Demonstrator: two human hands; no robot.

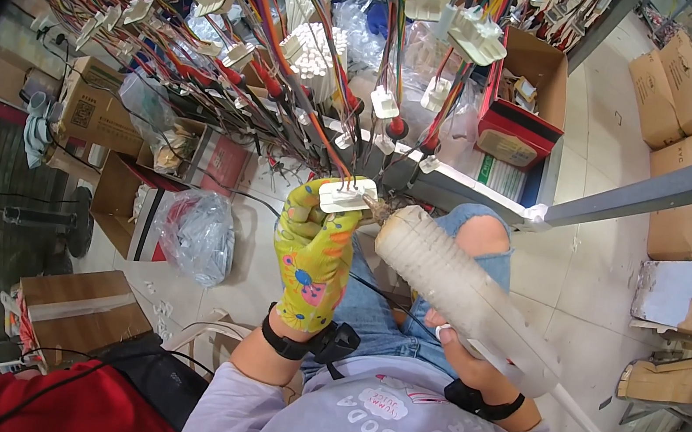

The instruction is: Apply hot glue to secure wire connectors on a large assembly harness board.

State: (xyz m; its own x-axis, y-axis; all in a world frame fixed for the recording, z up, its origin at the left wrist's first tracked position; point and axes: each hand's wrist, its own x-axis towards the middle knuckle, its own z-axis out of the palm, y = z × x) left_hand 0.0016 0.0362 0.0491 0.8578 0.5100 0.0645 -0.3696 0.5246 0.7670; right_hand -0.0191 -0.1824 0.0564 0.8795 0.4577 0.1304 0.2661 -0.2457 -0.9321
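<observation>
My left hand [309, 268], in a yellow patterned glove, pinches a flat white plastic connector [340, 197] whose coloured wires run upward into the hanging bundle. Held in my bare right hand [473, 368] is a glue gun [453, 271] with a bulky, ribbed white wrap around its body. Its dark, crusted nozzle [382, 210] points left and meets the right end of the connector, or comes very close to it. From the back of the gun a pale glue stick [587, 422] slants down to the right. The gun hides most of its grip and trigger.
Many wires with white connectors [475, 38] hang ahead over a metal frame [660, 185]. A red box [515, 143] stands far right of them. Cardboard boxes [686, 189] line the right side. A plastic bag [197, 239] and a brown carton [80, 311] are on the left.
</observation>
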